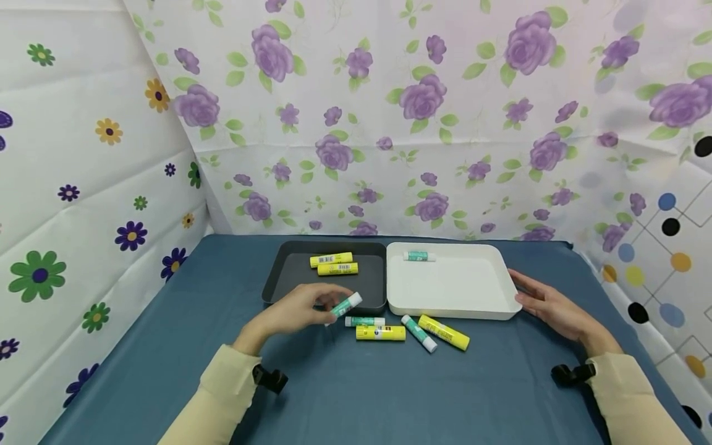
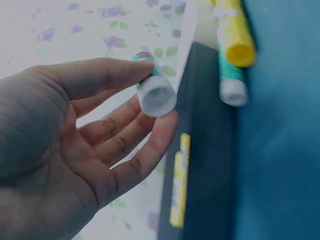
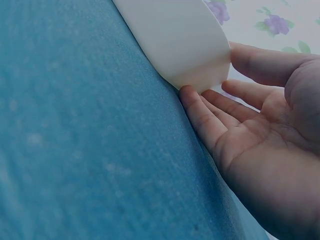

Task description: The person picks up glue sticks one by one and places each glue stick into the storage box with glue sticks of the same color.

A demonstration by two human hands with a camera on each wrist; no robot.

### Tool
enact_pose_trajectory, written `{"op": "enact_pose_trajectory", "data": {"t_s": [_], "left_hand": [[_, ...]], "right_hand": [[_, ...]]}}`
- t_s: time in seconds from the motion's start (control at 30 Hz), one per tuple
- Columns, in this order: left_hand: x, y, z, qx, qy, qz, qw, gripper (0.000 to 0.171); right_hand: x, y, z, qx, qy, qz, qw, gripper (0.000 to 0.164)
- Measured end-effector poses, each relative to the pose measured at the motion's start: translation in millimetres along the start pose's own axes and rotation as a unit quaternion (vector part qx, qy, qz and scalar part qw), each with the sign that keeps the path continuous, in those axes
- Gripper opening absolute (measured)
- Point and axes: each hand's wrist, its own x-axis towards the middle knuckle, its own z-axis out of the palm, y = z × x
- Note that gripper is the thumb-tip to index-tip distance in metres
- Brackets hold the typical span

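My left hand (image 1: 300, 307) pinches a green glue stick (image 1: 346, 305) with a white cap between thumb and fingers, over the front edge of the black tray (image 1: 269, 287). In the left wrist view, the white end (image 2: 157, 96) of this stick points toward the camera. My right hand (image 1: 556, 309) touches the right end of the white tray (image 1: 450, 284), its fingertips (image 3: 189, 92) against the outer wall and the thumb near the rim. Two yellow glue sticks (image 1: 337, 269) lie in the black tray. One green glue stick (image 1: 418, 256) lies in the white tray's back left.
On the blue cloth (image 1: 411, 395) in front of the trays lie a green glue stick (image 1: 364, 321), a yellow one (image 1: 381, 334), a slanted green one (image 1: 419, 334) and a slanted yellow one (image 1: 444, 332). A flowered curtain (image 1: 356, 123) hangs behind the table.
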Motion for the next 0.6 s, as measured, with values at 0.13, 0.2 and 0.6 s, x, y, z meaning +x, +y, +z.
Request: {"op": "enact_pose_trajectory", "data": {"t_s": [0.13, 0.2, 0.6], "left_hand": [[29.2, 19.0, -10.7, 0.020, -0.010, 0.022, 0.9995, 0.050], [45.1, 28.0, -14.6, 0.022, -0.024, 0.029, 0.9990, 0.050], [121.5, 51.5, -11.3, 0.039, -0.063, 0.026, 0.9969, 0.048]], "right_hand": [[0, 1, 1, -0.003, 0.002, -0.005, 1.000, 0.070], [0, 2, 0, -0.003, 0.002, -0.005, 1.000, 0.070], [2, 1, 2, -0.011, 0.010, 0.011, 1.000, 0.071]]}}
